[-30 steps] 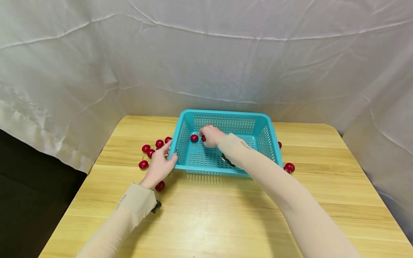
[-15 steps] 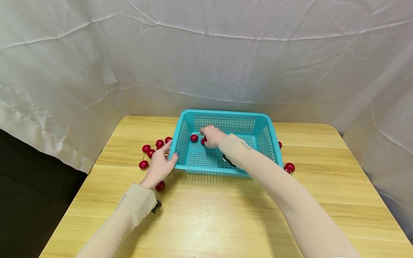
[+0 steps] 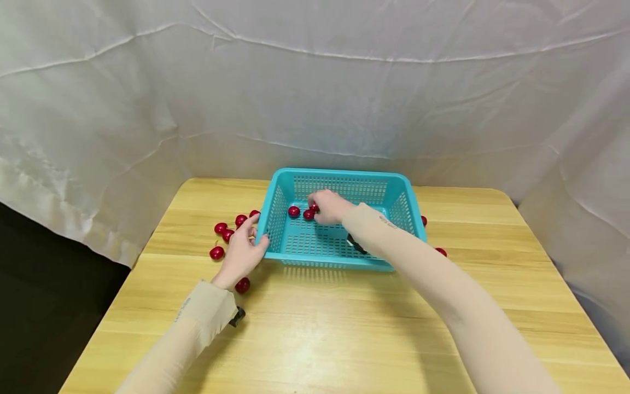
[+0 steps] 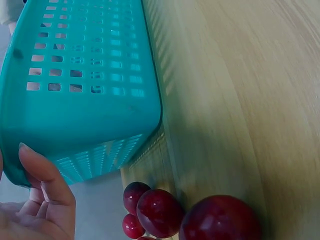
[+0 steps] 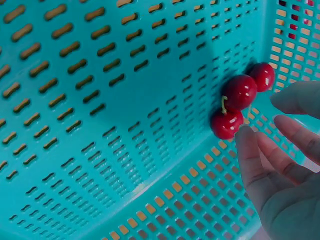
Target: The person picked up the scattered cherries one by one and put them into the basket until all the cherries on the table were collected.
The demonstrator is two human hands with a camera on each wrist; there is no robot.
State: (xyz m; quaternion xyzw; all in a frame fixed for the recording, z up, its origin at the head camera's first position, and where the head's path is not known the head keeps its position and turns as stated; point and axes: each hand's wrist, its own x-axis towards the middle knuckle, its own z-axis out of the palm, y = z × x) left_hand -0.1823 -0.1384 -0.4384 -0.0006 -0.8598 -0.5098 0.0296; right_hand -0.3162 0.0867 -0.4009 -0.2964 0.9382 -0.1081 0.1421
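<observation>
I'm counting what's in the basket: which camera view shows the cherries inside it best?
Right wrist view: the three cherries show large and countable beside the right hand. The head view shows them small, one partly hidden. The left wrist view shows none of them, only other cherries outside the basket.

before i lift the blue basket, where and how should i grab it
Probably by the rim of the basket at its two short ends, coming from outside: the walls flare up to an edge standing well above the table. The left hand grips the left end near its front corner. Approach the right end carefully, as cherries lie beside it.
</observation>
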